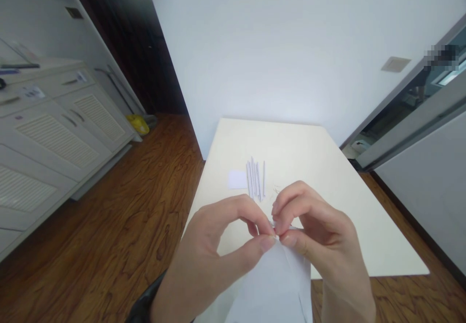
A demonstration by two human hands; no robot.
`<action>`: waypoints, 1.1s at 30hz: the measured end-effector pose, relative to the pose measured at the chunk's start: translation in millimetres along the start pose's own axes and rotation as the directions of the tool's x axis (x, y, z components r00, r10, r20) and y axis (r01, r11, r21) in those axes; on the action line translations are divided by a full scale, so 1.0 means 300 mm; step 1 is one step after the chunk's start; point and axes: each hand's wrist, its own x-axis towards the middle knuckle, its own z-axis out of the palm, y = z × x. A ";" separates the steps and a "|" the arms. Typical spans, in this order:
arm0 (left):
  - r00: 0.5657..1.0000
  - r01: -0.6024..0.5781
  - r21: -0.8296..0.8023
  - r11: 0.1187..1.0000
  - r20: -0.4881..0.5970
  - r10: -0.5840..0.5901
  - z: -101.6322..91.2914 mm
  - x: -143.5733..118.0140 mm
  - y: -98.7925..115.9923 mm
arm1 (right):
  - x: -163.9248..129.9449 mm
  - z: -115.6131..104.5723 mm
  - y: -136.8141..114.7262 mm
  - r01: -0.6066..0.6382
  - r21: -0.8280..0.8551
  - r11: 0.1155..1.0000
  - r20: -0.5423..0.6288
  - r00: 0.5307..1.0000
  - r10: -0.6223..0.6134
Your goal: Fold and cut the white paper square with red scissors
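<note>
Closest in, the left hand [214, 250] and right hand [320, 235] meet fingertip to fingertip, both pinching the top edge of a white paper sheet [276, 284] above the cream table [364, 226]. Beyond lie thin rolled paper sticks [255, 178] beside a small paper slip [237, 179].

Cream counter [338, 177] on wood floor [120, 226] — row of thin white paper strips [256, 178], small white slip [237, 179] just beside.
</note>
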 end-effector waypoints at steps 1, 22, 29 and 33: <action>1.000 0.006 -0.015 1.000 0.005 -0.006 -0.005 -0.003 0.000 | 0.001 0.007 -0.003 0.003 0.021 1.000 0.008 1.000 -0.003; 0.982 0.011 -0.131 0.991 0.186 0.013 -0.025 0.076 0.004 | 0.014 0.029 -0.015 0.136 0.068 0.988 -0.160 0.979 -0.124; 0.985 -0.029 -0.082 0.996 0.166 0.043 -0.025 0.060 -0.007 | 0.021 0.036 -0.021 0.196 0.022 0.980 -0.175 0.966 -0.190; 0.985 -0.051 -0.060 0.997 0.160 0.060 -0.029 0.054 -0.004 | 0.020 0.038 -0.016 0.243 0.024 0.970 -0.194 0.953 -0.233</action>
